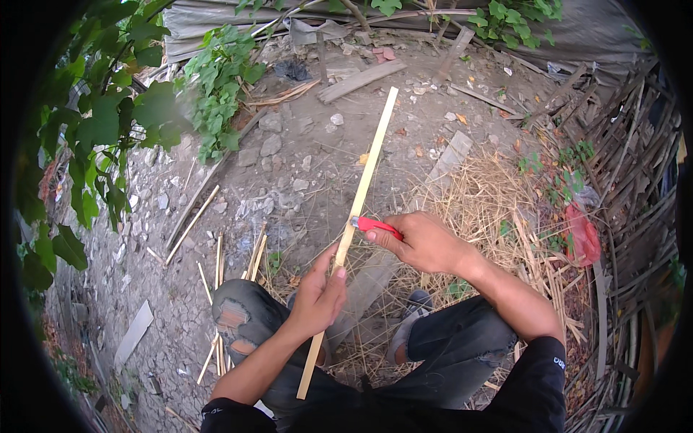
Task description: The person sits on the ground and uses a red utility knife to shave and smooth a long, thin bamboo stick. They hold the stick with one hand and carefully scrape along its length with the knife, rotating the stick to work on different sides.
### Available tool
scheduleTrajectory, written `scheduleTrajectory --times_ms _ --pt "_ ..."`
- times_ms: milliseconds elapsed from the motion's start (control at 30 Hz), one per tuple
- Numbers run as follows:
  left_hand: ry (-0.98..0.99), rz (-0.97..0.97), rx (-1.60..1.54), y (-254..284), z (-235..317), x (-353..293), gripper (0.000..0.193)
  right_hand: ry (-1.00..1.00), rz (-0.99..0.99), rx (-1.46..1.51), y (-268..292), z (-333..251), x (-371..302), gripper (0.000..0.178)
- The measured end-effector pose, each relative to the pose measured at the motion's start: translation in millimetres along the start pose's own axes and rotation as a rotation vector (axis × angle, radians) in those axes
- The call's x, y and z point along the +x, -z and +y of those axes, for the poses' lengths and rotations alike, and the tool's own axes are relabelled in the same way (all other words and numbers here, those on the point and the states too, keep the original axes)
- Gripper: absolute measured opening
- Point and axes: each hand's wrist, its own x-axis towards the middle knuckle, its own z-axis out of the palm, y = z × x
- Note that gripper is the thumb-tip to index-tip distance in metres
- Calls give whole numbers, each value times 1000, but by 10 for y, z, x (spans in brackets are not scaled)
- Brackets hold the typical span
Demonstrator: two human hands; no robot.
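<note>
A long, flat, pale bamboo strip point(370, 162) slants across the middle of the view, its far end pointing away from me and its near end between my knees. My left hand point(318, 294) is closed around the lower part of the strip. My right hand point(427, 242) grips a red-handled utility knife point(377, 226). The knife's tip meets the strip's right edge, just beyond my left fingers. The blade itself is too small to make out clearly.
Shavings point(482, 198) heap on the ground at the right, beside a stack of sticks point(628, 166). Several split strips point(219, 263) lie by my left knee. A grey board point(361, 78) lies far ahead, and leafy vines point(108, 115) hang at the left.
</note>
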Motion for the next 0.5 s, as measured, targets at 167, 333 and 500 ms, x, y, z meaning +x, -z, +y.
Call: scheduleTrajectory --times_ms 167,333,500 --pt "-14 21 12 16 6 4 55 88 21 -78 -161 -84 -16 59" --pt "46 -2 -184 94 -36 -13 55 -10 -5 -92 -222 -105 58 63" --pt "175 -58 -45 91 36 -172 56 -209 232 -97 -155 452 344 75"
